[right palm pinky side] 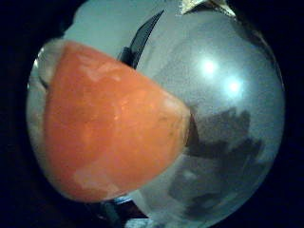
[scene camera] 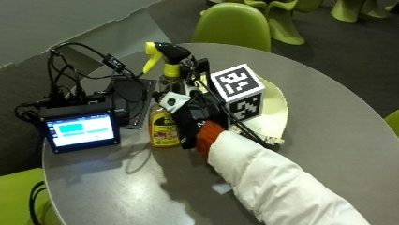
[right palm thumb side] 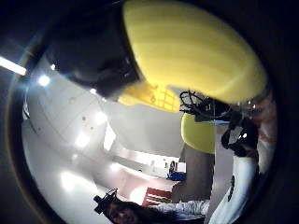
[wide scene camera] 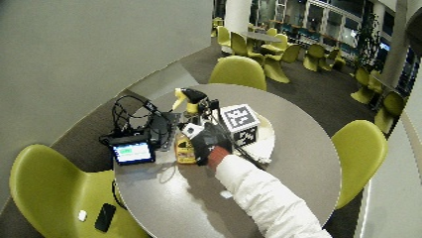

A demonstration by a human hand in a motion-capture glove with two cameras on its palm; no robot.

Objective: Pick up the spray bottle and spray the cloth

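Note:
A spray bottle (scene camera: 163, 130) with a yellow label, amber liquid and a yellow and black spray head (scene camera: 163, 52) stands upright at the left of the round grey table (scene camera: 324, 98). My black-gloved right hand (scene camera: 190, 119) is curled round the bottle's body from the right. Behind the hand a cream cloth (scene camera: 278, 105) lies on the table, partly hidden. The little finger side palm view is filled by the bottle's orange body (right palm pinky side: 109, 128), with the grey table (right palm pinky side: 228, 71) beyond. Seen from below in the thumb side palm view, the yellow spray head (right palm thumb side: 187, 46) is close.
A small screen device (scene camera: 81, 129) with black cables and a black box (scene camera: 128, 96) sits left of the bottle. Green chairs (scene camera: 233, 26) ring the table; one at the near left (wide scene camera: 46, 188) holds a phone (wide scene camera: 104, 216). Bare tabletop (scene camera: 143, 187) lies in front of my sleeve.

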